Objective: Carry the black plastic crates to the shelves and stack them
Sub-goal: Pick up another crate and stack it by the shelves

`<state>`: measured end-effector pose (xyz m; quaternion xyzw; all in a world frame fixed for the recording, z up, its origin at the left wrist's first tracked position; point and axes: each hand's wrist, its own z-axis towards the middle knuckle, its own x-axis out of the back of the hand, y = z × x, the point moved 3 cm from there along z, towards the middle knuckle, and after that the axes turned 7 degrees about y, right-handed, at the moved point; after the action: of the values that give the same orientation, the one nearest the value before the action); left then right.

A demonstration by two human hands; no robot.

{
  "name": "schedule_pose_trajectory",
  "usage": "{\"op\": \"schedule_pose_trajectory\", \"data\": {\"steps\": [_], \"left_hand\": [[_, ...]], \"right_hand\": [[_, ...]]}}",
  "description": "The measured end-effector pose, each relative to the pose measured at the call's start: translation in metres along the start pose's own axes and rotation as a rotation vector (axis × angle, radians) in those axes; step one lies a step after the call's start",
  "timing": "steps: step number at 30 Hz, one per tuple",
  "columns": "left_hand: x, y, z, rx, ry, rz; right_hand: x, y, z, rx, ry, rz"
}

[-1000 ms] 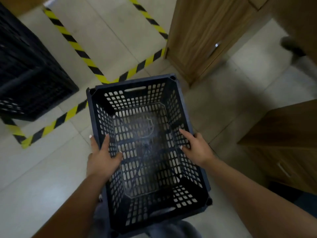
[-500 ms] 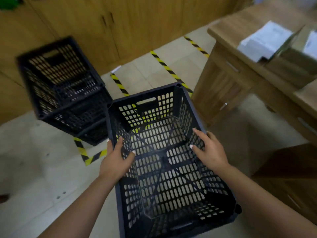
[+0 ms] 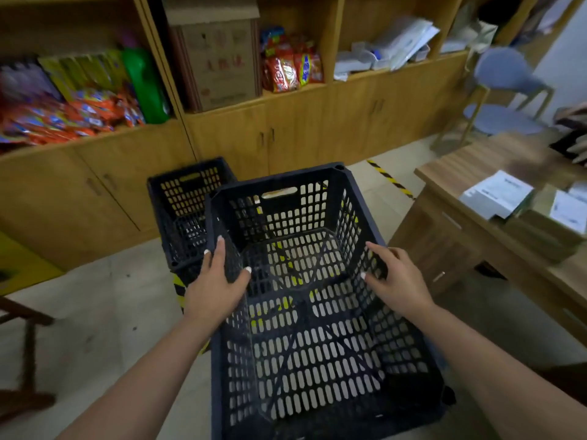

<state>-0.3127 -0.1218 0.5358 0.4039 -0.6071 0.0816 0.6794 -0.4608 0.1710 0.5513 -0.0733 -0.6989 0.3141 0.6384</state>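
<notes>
I hold an empty black plastic crate (image 3: 305, 338) with perforated walls out in front of me, above the floor. My left hand (image 3: 216, 287) grips its left wall, thumb inside. On the opposite wall my right hand (image 3: 397, 277) holds the same way. A stack of black crates (image 3: 182, 211) stands on the floor just beyond and to the left, in front of the wooden shelves (image 3: 222, 128).
The shelves hold snack packets (image 3: 63, 100), a cardboard box (image 3: 219, 58) and papers (image 3: 387, 49). A wooden desk (image 3: 476, 236) with white boxes stands at right, a blue chair (image 3: 505, 100) behind it. Yellow-black floor tape (image 3: 390, 179) runs between them.
My view has lifted from the floor to the shelves. The carried crate has come closer to the stacked crates, and both hands keep their grip.
</notes>
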Motion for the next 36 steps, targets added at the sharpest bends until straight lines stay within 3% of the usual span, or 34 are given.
{"op": "schedule_pose_trajectory", "data": {"steps": [12,26,36], "left_hand": [[0.087,-0.046,0.063,0.101,0.221,0.023],[0.103,-0.085,0.176,0.363,0.269,0.008],[0.126,-0.131,0.286,0.348,0.254,0.006]], "right_hand": [[-0.028,-0.096,0.079,0.101,0.008,0.116],[-0.092,-0.175,0.242,0.269,-0.154,0.168],[-0.145,-0.240,0.327,0.285,-0.154,0.158]]}}
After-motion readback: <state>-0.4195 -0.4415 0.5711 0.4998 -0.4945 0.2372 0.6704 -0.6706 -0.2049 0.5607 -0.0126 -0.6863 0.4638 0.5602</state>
